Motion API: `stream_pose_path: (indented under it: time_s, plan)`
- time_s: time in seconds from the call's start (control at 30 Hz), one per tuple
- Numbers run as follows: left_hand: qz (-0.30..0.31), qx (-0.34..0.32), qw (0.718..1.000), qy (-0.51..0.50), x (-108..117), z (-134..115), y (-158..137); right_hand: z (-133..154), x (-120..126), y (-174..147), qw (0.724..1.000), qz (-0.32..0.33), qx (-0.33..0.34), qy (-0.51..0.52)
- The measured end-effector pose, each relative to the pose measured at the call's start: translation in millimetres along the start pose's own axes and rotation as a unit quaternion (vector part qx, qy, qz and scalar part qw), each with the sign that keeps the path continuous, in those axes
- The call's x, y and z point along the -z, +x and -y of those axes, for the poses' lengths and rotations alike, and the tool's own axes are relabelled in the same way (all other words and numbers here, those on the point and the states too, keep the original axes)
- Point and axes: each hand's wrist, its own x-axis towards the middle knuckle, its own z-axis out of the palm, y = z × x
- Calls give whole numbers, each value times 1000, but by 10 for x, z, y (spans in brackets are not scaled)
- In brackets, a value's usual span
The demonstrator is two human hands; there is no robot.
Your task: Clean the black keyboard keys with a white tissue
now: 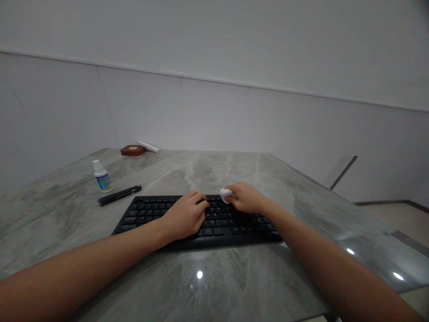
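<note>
A black computer keyboard [150, 213] lies on the marbled table in front of me. My left hand [187, 214] rests over the middle of its keys, palm down. The fingers are bent and a little apart, with nothing seen in them; the tips touch down near the upper rows. To the right, my right hand [247, 197] pinches a small white wad of soft material [225, 195] between thumb and fingers. It is held at the keyboard's upper edge, against or just over the keys. Both the hand and its shadow hide part of the right-hand keys.
At the left a small white bottle with a blue label [103, 180] stands upright. A black pen-like stick [119, 195] lies beside it. Toward the wall are a reddish-brown case [132, 150] and a flat white piece [149, 146]. The grey table [208, 172] ends at the right.
</note>
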Motion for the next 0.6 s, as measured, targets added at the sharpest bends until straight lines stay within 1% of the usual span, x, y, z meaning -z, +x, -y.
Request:
stream_pose_path:
  time_s: [0.1, 0.23, 0.37, 0.47, 0.6]
  plan:
    - [-2, 0, 1000, 1, 3, 5, -2, 34, -24, 2, 1000, -6, 5, 1]
    - [-2, -1, 1000, 0, 11, 6, -1, 59, 21, -17, 999, 27, 24, 22]
    - [-4, -3, 1000, -1, 15, 0, -2, 49, 85, -37, 999, 39, -3, -5]
    - [-6, -3, 1000, -1, 13, -2, -5, 76, 31, -28, 1000, 25, 3, -1]
    - [-3, -2, 1000, 0, 6, 7, -9, 125, -73, -3, 997, -9, 53, 48]
